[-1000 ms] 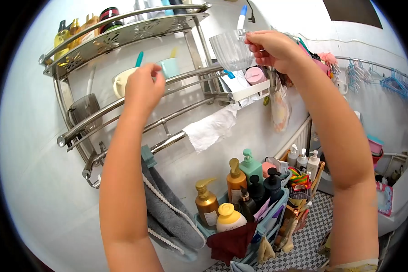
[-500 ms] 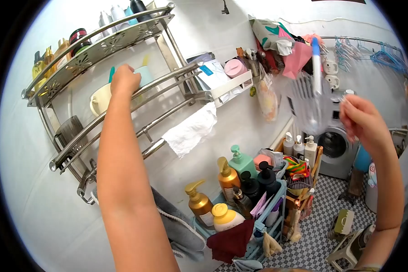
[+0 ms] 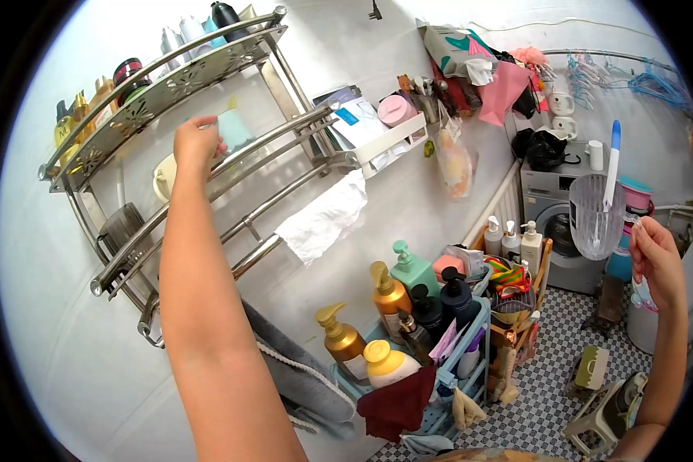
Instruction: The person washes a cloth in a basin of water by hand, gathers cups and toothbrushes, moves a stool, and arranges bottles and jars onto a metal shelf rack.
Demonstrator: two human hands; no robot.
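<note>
My left hand [image 3: 198,144] reaches over the middle rail of the metal wall rack, its fingers curved and apart. Just right of it stands a pale blue cup [image 3: 236,129] with a yellow item sticking up; whether the fingers touch it is hard to tell. Partly hidden behind my wrist is a cream cup [image 3: 164,175]. Out to the right, my right hand [image 3: 654,250] pinches the handle of a clear ribbed cup [image 3: 593,219], held upright in the air. A blue and white toothbrush [image 3: 613,158] leans inside that cup.
Bottles and jars fill the rack's top shelf [image 3: 185,77]. A dark translucent cup [image 3: 123,231] hangs at its left. Below are a white cloth [image 3: 323,219] and a blue cart [image 3: 481,339] of pump bottles. A washing machine [image 3: 543,196] and a stool [image 3: 593,427] stand right.
My right hand has carried the clear cup with the toothbrush right and slightly down. My left hand has shifted slightly left; the teal item by the cream cup no longer shows. The view has turned slightly.
</note>
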